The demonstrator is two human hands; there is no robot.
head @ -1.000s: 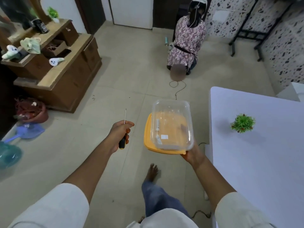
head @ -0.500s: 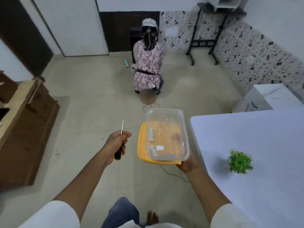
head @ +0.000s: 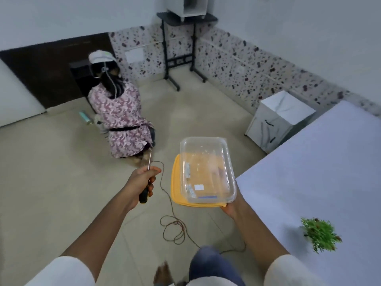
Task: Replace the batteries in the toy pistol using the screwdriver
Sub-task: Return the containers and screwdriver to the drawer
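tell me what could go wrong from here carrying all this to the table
The cable lies looped on the floor just ahead of the bare foot, so a step could snag it. The clear container sits loose on the yellow lid, balanced on the right hand alone, and may slide off. The left hand grips the screwdriver tip-up, pointing toward the person sitting on the floor.

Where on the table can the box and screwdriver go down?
The table is bare from its near corner beside the box back to its far edge. The only thing on it is the plant, near the right edge. The floor under the left hand has a loose cable.
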